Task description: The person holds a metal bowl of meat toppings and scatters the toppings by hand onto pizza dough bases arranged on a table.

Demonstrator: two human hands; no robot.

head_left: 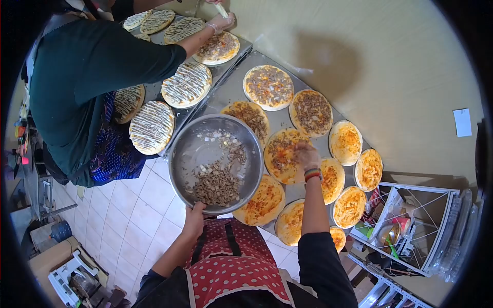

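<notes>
Near the front rim of a large steel bowl [181, 154] is my left hand [194, 220], its fingers gripping the edge. Crumbled cooked meat [218, 186] with pale chopped pieces lies in the bowl. Over a round flatbread [280, 149] with orange sauce and some meat hovers my right hand [307, 155], wearing a thin clear glove; its fingers point down and are blurred, and what they hold, if anything, cannot be made out. Around it are a meat-covered flatbread [311, 114] and a flatbread with only orange topping [345, 143].
A co-worker [102, 66] in a dark green top stands at the left, one gloved hand [221, 23] over flatbreads striped with white sauce [186, 84]. A wall [400, 61] borders the metal table [221, 97]. A white rack [411, 226] stands at the right.
</notes>
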